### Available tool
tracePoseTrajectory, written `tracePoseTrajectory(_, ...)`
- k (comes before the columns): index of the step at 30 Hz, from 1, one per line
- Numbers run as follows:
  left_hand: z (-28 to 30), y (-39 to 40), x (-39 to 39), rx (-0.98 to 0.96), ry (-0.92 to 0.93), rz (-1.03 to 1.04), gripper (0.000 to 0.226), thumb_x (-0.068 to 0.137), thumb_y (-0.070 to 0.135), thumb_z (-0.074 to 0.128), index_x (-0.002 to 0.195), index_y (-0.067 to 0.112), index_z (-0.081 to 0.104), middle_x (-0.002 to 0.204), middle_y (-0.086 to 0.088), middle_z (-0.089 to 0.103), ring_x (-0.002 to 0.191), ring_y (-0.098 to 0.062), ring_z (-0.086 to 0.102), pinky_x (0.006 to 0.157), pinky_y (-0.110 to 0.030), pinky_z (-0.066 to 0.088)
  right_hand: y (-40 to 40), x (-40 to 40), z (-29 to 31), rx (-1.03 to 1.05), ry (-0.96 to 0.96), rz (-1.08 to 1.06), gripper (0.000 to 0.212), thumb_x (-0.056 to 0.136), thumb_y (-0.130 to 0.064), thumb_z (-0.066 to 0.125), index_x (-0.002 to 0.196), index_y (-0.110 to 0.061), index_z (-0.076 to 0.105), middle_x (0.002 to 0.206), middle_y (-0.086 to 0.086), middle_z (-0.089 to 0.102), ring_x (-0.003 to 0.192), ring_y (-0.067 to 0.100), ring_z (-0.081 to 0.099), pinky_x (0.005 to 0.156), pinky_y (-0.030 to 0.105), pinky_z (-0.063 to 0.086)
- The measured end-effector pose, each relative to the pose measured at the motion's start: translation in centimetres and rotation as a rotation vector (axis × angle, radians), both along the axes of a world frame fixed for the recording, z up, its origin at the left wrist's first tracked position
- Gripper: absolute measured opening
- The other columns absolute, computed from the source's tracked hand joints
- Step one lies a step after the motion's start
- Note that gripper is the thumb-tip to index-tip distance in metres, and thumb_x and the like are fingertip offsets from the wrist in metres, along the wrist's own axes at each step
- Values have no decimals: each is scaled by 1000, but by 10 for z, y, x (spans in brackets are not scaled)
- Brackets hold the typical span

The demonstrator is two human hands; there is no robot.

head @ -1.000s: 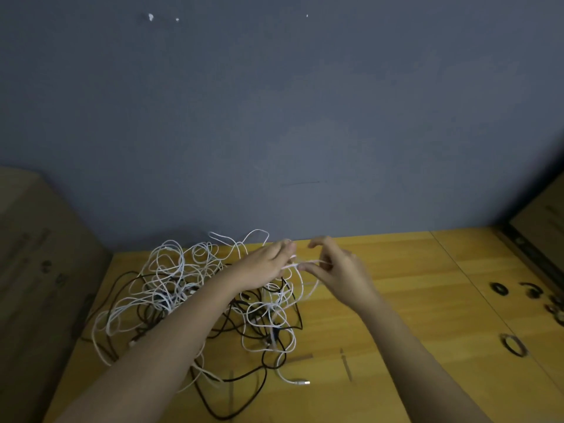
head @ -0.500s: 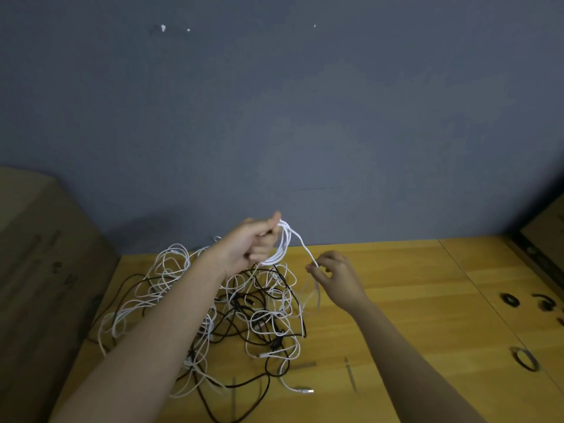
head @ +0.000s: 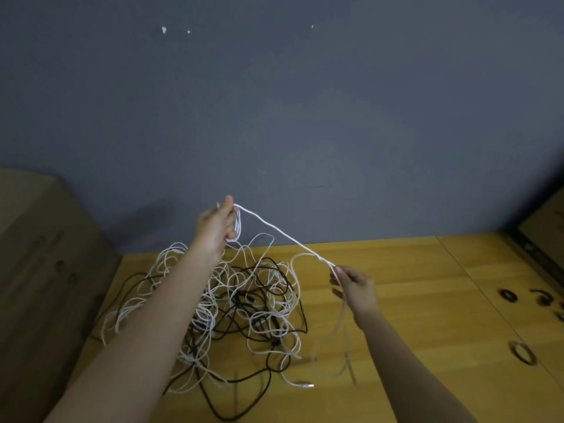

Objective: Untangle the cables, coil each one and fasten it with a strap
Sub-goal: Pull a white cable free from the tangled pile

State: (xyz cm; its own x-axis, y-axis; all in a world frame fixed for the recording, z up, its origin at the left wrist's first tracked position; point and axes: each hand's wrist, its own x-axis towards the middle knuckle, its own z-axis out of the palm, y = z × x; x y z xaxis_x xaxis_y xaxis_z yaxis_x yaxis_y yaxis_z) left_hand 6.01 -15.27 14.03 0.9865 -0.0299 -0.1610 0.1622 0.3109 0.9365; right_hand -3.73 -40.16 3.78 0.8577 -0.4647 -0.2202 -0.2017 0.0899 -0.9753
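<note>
A tangle of white and black cables [head: 244,303] lies on the wooden table [head: 427,285]. My left hand [head: 218,222] is raised above the heap, shut on a small coil of a white cable [head: 283,236]. That cable runs taut down and to the right into my right hand [head: 354,285], which pinches it between thumb and fingers. Below my right hand the cable hangs loose, blurred, down to the table. A white plug end [head: 305,385] lies at the front of the heap.
Several dark strap rings [head: 523,353] lie on the table's right side, with more [head: 508,295] farther back. A cardboard box [head: 39,270] stands at the left, another box [head: 546,221] at the far right. A grey wall rises behind the table.
My left hand rose from the heap with a small coil of white cable. My right hand moved right and down, drawing the cable taut between both hands.
</note>
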Motion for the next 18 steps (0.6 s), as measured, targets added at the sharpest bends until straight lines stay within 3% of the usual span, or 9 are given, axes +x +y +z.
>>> tracePoseTrajectory(5, -3, -11, -7, 46, -3, 21, 33, 101, 27, 47, 70, 15, 48, 41, 11, 30, 37, -4, 23, 39, -17, 25, -4, 6, 9, -56, 89, -101, 14, 94, -17, 60, 89, -7, 68, 65, 6, 51, 58, 18, 49, 50, 25, 49)
tracePoseTrajectory(8, -4, -14, -9, 111, -19, 14, 33, 101, 30, 46, 71, 15, 48, 41, 11, 31, 38, -4, 24, 41, -18, 26, -7, 8, 9, -144, 171, 11, 20, 96, -21, 56, 94, -4, 65, 67, 7, 49, 59, 17, 47, 52, 27, 50)
tracePoseTrajectory(12, 0, -16, -8, 296, -69, 12, 31, 100, 32, 47, 75, 15, 52, 46, 9, 34, 34, -2, 28, 46, -23, 28, -4, 9, 20, 158, 71, 79, 17, 99, -19, 51, 92, -8, 63, 80, 6, 61, 70, 19, 55, 71, 31, 51)
tracePoseTrajectory(15, 2, -20, -11, 368, -84, 24, 28, 100, 32, 46, 80, 15, 55, 56, 4, 35, 34, -1, 30, 49, -24, 30, -1, 15, 36, 376, -60, 75, 14, 99, -19, 47, 91, -13, 56, 85, 4, 62, 79, 20, 58, 77, 32, 48)
tracePoseTrajectory(16, 2, -21, -13, 378, -85, 26, 27, 100, 32, 46, 81, 15, 56, 57, 3, 35, 36, -2, 31, 50, -25, 31, -1, 17, 37, 246, -45, 71, 10, 98, -21, 49, 92, -16, 55, 92, 5, 61, 89, 22, 58, 81, 33, 47)
tracePoseTrajectory(18, 5, -25, -16, 395, -111, 7, 27, 101, 32, 45, 87, 12, 57, 60, 2, 36, 43, -7, 33, 51, -25, 32, 0, 19, 39, -295, 34, 101, 12, 98, -28, 52, 107, -24, 56, 117, 5, 54, 119, 25, 47, 98, 37, 37)
